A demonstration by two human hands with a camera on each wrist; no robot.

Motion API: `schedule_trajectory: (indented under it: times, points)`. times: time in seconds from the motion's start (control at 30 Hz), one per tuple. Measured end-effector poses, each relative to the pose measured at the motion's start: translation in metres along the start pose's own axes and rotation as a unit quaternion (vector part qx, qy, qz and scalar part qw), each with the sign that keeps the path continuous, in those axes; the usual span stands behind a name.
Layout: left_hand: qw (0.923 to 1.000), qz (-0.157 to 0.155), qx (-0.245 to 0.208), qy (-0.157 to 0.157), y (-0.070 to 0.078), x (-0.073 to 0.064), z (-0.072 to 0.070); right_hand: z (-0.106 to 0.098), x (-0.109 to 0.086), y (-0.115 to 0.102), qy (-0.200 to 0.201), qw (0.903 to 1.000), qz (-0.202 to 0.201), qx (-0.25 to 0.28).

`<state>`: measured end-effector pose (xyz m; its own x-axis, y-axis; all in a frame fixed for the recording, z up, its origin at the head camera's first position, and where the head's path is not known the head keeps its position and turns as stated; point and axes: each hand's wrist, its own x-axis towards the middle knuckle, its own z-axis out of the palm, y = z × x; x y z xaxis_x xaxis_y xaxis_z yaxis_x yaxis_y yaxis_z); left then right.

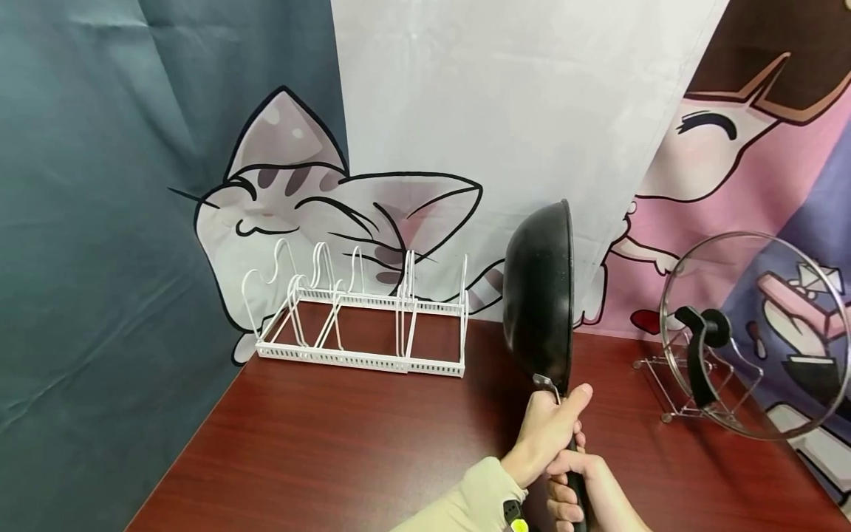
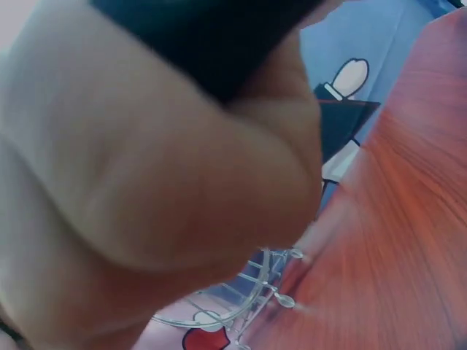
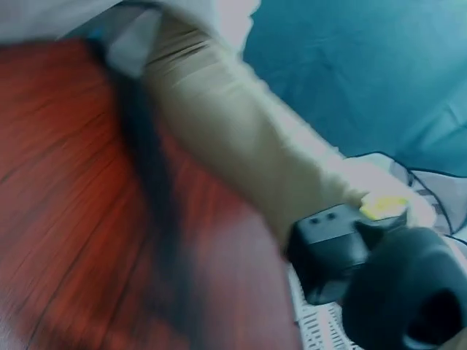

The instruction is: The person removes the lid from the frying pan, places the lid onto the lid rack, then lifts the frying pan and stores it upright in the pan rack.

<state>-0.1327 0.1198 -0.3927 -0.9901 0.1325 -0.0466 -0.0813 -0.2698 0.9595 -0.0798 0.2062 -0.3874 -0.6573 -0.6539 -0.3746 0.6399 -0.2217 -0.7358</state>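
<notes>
A black wok (image 1: 540, 292) stands on edge above the table, its rim turned to the right and its handle (image 1: 578, 491) pointing down toward me. My left hand (image 1: 547, 427) grips the handle near the bracket where it joins the bowl. Just below it, my right hand (image 1: 594, 484) wraps the same handle, its fingers curled round from the right. In the left wrist view the left hand (image 2: 168, 168) fills much of the picture. The handle's dark rounded end (image 3: 408, 292) shows large in the right wrist view, beside the left sleeve (image 3: 233, 124).
A white extendable rack (image 1: 362, 362) with upright wire dividers stands at the back left of the brown table (image 1: 319, 436). At the right, a glass lid (image 1: 784, 432) with a black handle leans upright in a wire stand (image 1: 671, 414). A printed curtain (image 1: 532, 96) hangs behind.
</notes>
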Motion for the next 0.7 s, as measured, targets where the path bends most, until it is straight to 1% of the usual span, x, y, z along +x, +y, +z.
schedule_trajectory:
  times: [0.07,0.1,0.17,0.2,0.27,0.37,0.4,0.5,0.63,0.7]
  points:
    - [1.0,-0.003,0.005,0.002,0.0,-0.001,-0.001,0.005,0.0,0.003,0.05,0.9984,-0.009,-0.025]
    - [0.9999,-0.003,0.011,0.003,-0.001,-0.001,-0.001,0.006,0.001,0.004,0.069,0.9968,-0.013,-0.037]
    - [0.9998,-0.002,0.017,0.004,-0.001,-0.001,-0.002,0.008,0.002,0.006,0.099,0.9933,-0.019,-0.056]
    - [0.9995,0.004,0.032,0.006,-0.001,-0.001,-0.003,0.008,0.003,0.007,0.106,0.9923,-0.02,-0.062]
    - [0.998,0.018,0.059,0.011,-0.001,0.0,-0.005,0.007,0.005,0.008,0.104,0.992,-0.02,-0.068]
    - [0.9938,0.038,0.103,0.018,-0.002,0.0,-0.007,0.005,0.008,0.01,0.082,0.9943,-0.015,-0.067]
    - [0.9928,0.042,0.111,0.018,-0.002,0.001,-0.008,0.004,0.009,0.01,0.076,0.9946,-0.014,-0.069]
    - [0.9938,0.038,0.103,0.015,-0.003,0.001,-0.009,0.006,0.01,0.011,0.093,0.993,-0.019,-0.071]
    - [0.9973,0.024,0.069,0.012,-0.004,0.002,-0.009,0.01,0.011,0.013,0.142,0.9855,-0.038,-0.085]
    - [0.9985,0.012,0.051,0.015,-0.005,0.002,-0.009,0.012,0.012,0.014,0.159,0.9819,-0.046,-0.092]
